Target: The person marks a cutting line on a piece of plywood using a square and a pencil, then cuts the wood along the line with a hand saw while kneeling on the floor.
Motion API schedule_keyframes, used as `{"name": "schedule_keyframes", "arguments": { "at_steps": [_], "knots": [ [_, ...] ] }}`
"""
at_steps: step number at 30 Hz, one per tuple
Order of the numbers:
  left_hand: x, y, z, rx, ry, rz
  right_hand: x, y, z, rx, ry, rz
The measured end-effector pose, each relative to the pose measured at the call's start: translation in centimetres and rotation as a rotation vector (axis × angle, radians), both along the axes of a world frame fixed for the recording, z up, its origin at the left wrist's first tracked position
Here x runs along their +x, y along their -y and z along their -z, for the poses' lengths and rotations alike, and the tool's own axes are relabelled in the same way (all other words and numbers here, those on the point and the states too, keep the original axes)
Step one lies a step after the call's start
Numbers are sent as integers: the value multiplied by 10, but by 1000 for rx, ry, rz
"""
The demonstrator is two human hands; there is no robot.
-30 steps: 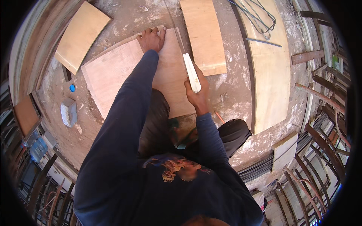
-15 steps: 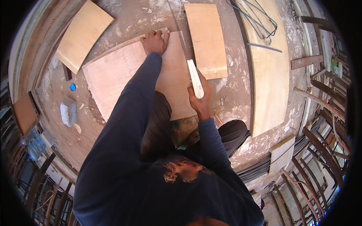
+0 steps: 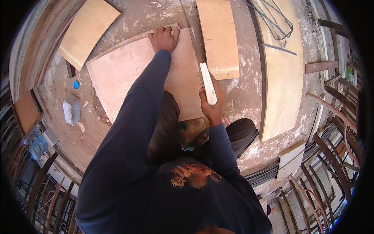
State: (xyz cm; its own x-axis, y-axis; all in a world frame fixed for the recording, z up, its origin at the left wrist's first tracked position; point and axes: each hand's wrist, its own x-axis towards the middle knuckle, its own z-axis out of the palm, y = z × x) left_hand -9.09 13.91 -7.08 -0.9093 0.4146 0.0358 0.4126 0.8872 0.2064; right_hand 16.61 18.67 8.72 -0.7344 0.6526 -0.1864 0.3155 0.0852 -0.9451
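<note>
A pale pinkish plywood sheet [image 3: 117, 74] lies in front of me, partly under my left arm and knee. My left hand [image 3: 163, 39] presses on its far edge, fingers spread over the rim. In my right hand [image 3: 215, 101] is a handsaw [image 3: 209, 84] with a white handle, fingers wrapped round the grip. The thin dark blade stretches away from me along the sheet's right edge, its far end running to the top of the view. Whether the teeth sit in the wood I cannot tell.
Plywood pieces lie at the upper left [image 3: 91, 29] and just right of the saw [image 3: 219, 39]. A long board [image 3: 282, 85] farther right carries bent dark rods [image 3: 272, 19]. A pale block [image 3: 71, 110] and a blue cap [image 3: 76, 84] rest on the dusty floor at left.
The saw and my right hand have shifted slightly to the right in view, along with most of the scene. My left hand keeps its place on the sheet.
</note>
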Motion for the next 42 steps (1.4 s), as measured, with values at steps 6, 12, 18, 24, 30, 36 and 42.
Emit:
{"name": "schedule_keyframes", "arguments": {
  "at_steps": [6, 12, 18, 24, 30, 36, 42],
  "knots": [
    [-4, 0, -14, -38, 2, -7, 129, 49, -106, 50, 250, -30],
    [11, -9, -9, -15, 7, 9, 6, 2, 2, 71, 34, 12],
    [-7, -7, -6, -22, -13, 36, 107, 52, -62, 60, 157, -12],
    [-2, -1, -11, -44, -1, 3, 80, 36, -38, 139, 72, -50],
    [5, -9, -5, -39, 32, 20, 39, 9, 3, 81, 16, 22],
    [-2, 3, -8, -31, -14, -10, 147, 63, -99, 42, 268, 1],
    [17, -14, -3, 10, -8, 25, 12, -11, 16, -96, 100, 24]
  ]
}}
